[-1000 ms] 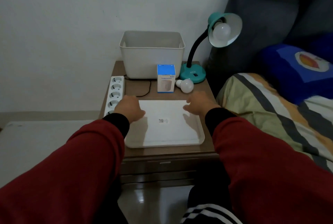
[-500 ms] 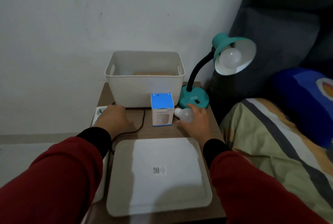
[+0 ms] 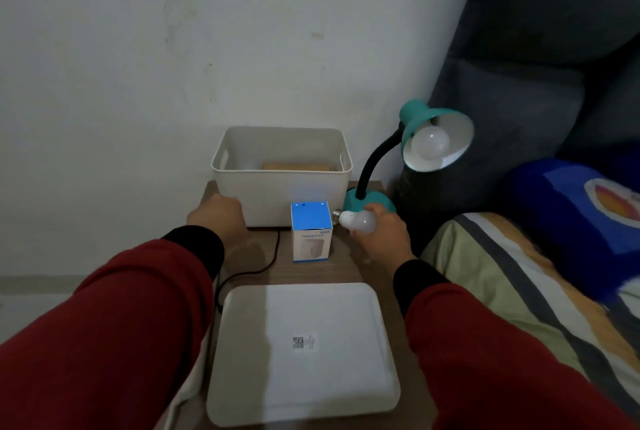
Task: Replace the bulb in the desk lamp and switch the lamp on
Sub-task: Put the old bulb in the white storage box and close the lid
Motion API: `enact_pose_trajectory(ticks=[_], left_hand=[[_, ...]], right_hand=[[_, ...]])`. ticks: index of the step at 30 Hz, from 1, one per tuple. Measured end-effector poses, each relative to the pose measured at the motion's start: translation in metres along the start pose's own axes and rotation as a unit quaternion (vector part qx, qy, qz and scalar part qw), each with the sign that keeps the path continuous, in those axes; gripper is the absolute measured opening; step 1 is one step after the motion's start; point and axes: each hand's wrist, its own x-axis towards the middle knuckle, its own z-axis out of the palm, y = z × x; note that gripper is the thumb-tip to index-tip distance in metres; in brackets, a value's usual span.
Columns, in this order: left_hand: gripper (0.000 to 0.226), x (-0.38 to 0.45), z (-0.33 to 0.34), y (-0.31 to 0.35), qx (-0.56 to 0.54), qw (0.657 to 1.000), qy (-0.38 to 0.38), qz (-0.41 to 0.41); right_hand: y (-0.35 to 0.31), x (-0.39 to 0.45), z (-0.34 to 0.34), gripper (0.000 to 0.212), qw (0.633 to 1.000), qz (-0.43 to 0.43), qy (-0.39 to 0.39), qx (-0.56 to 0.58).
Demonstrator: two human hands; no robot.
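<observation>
A teal desk lamp with a black gooseneck stands at the back right of the bedside table, unlit, with a white bulb screwed into its shade. My right hand grips a loose white bulb, lifted just in front of the lamp base, its metal screw cap pointing left. My left hand is a loose fist beside the left front corner of a white plastic bin, touching or nearly touching it.
A blue and white humidifier box stands between my hands. A white tray lid lies at the table's front. A black cable runs across the wooden table. A bed with a striped blanket and a blue pillow borders the right side.
Both hands left the tray lid and moved toward the back. My right hand closed on the loose bulb and raised it off the table. My head moved closer to the table.
</observation>
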Motion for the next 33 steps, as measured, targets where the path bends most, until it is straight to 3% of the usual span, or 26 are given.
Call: enact_pose_trajectory(ticks=[7, 14, 20, 29, 33], left_hand=[[0.040, -0.024, -0.063, 0.006, 0.008, 0.999, 0.042, 0.001], [0.037, -0.009, -0.118, 0.020, -0.021, 0.997, 0.079, 0.003], [0.036, 0.047, -0.122, 0.022, -0.034, 0.997, 0.067, -0.002], [0.039, 0.134, -0.062, 0.009, -0.066, 0.998, 0.006, 0.012], [0.036, 0.152, -0.042, 0.009, -0.065, 0.998, -0.011, 0.016]], right_hand=[[-0.056, -0.004, -0.072, 0.055, 0.997, -0.068, 0.037, -0.021], [-0.115, 0.025, -0.107, 0.056, 0.993, -0.110, 0.025, -0.018], [-0.133, 0.077, -0.082, 0.058, 0.994, -0.102, -0.037, -0.002], [-0.118, 0.151, 0.007, 0.059, 0.980, -0.064, -0.188, -0.013], [-0.114, 0.168, 0.032, 0.061, 0.975, -0.062, -0.209, -0.046]])
